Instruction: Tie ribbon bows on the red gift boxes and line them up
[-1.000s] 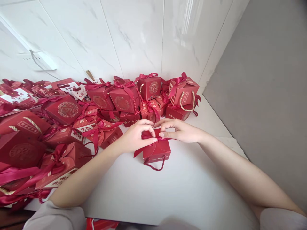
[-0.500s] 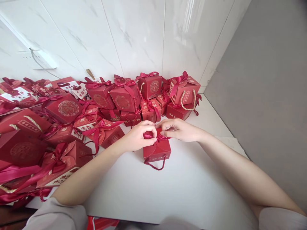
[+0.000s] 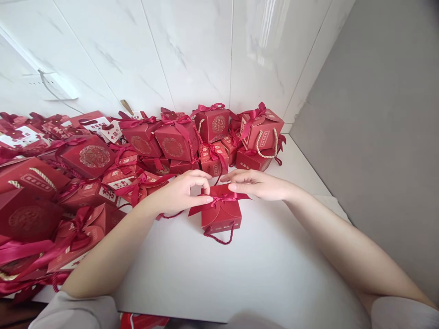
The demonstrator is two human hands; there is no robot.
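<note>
A small red gift box (image 3: 221,214) with a dark red cord handle stands on the white table (image 3: 240,274) in front of me. On its top lies a red ribbon bow (image 3: 222,198). My left hand (image 3: 181,192) pinches the left end of the ribbon, fingers curled. My right hand (image 3: 257,184) holds the right end between thumb and fingers. Both hands sit just above the box top, a little apart.
Many red gift boxes (image 3: 171,141) with ribbons and cord handles are piled along the white tiled wall (image 3: 192,55) and over the left side. A stack (image 3: 262,132) stands at the back right corner. A grey wall (image 3: 377,137) bounds the right.
My hands have drawn apart sideways, pulling the ribbon ends outward. The bow now lies tightened and spread on the box top.
</note>
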